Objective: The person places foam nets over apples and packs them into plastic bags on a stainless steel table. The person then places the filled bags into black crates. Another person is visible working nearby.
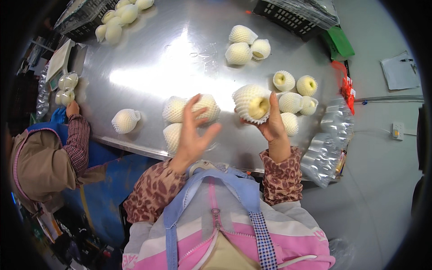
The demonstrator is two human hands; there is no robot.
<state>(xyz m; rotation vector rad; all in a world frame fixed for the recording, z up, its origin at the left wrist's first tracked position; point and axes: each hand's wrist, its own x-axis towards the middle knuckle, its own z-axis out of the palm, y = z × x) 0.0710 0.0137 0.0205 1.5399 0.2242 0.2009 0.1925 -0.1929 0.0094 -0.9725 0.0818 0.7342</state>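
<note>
My right hand (pixel 273 125) grips a pale yellow fruit in a white foam net (pixel 251 103), its bare end facing me. My left hand (pixel 195 130) has its fingers spread above several foam-netted fruits (pixel 173 108) that sit in a clear plastic tray (pixel 213 147). Whether its fingers touch them I cannot tell, and they partly hide the tray. To the left one netted fruit (pixel 125 120) lies alone on the metal table (pixel 148 84). Several more netted fruits (pixel 291 102) lie just right of my right hand, and a group of three (pixel 238 53) lies farther back.
An empty clear tray (pixel 192 59) lies mid-table. Black crates (pixel 287 18) stand at the back. Stacked clear trays (pixel 324 152) and red netting (pixel 347 87) line the right edge. At left, a co-worker's hand (pixel 72 108) is beside packed fruits (pixel 67 88) and a scale (pixel 59 64).
</note>
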